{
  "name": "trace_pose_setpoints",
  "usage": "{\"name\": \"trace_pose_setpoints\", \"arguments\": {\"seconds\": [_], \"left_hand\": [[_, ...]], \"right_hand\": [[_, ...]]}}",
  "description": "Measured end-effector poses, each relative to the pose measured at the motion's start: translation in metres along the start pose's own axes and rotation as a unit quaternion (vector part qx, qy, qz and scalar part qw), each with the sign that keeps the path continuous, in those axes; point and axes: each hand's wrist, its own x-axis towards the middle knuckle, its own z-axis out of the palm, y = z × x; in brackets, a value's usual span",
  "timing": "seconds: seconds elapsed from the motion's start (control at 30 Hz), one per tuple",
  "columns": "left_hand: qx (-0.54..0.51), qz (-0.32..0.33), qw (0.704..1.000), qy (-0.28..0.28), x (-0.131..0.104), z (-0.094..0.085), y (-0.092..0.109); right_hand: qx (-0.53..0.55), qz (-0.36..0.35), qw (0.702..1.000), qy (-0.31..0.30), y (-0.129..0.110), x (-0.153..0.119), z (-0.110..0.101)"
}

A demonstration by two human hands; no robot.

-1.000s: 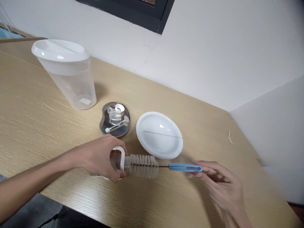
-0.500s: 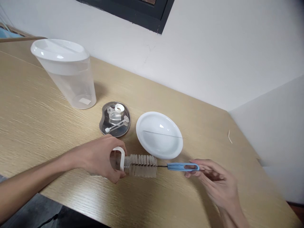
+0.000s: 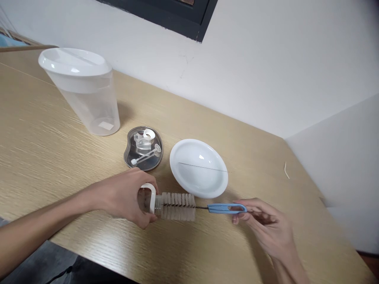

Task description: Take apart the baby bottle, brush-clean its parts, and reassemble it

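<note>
My left hand point(image 3: 127, 197) is wrapped round a clear baby bottle point(image 3: 158, 205) with a white handle, lying on its side with its neck facing right. Most of the bottle's body is hidden by the hand. My right hand point(image 3: 266, 227) pinches the end of the blue handle of a bottle brush point(image 3: 179, 207). The pale bristles are at the bottle's mouth, mostly outside it; whether the tip is inside is hard to see. Behind my left hand, a small metal tray point(image 3: 128, 156) bears a clear nipple-like piece, a white ring point(image 3: 149, 135) and a clear straw point(image 3: 146, 157).
A white oval bowl point(image 3: 174, 157) stands just behind the brush, with a thin wire point(image 3: 201, 167) lying across it. At the back left is a tall translucent pitcher point(image 3: 89, 104) with a white lid. A small pale strip point(image 3: 286, 170) lies at right, near the wall.
The brush and my right hand have shifted very slightly left, towards the bottle. My left hand and the other things on the table have stayed in place.
</note>
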Motion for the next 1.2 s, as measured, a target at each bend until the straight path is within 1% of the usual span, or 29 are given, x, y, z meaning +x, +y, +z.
{"name": "trace_pose_setpoints", "arguments": {"seconds": [0.13,0.37,0.83,1.2], "left_hand": [[-0.004,0.0,1.0,-0.005,0.0002,0.0007,-0.0006],[0.003,0.0,1.0,0.006,0.0004,0.0006,0.0],[0.01,0.005,1.0,0.009,0.0016,0.0017,-0.0022],[0.006,0.007,1.0,0.002,-0.0002,0.0017,-0.0019]], "right_hand": [[0.008,-0.008,1.0,-0.009,0.0012,-0.0002,-0.0001],[0.041,-0.004,0.999,-0.018,0.0015,0.0021,0.0035],[0.042,0.005,0.999,-0.017,0.0034,0.0005,0.0048],[-0.012,-0.001,0.999,-0.044,0.0026,-0.001,0.0036]]}}
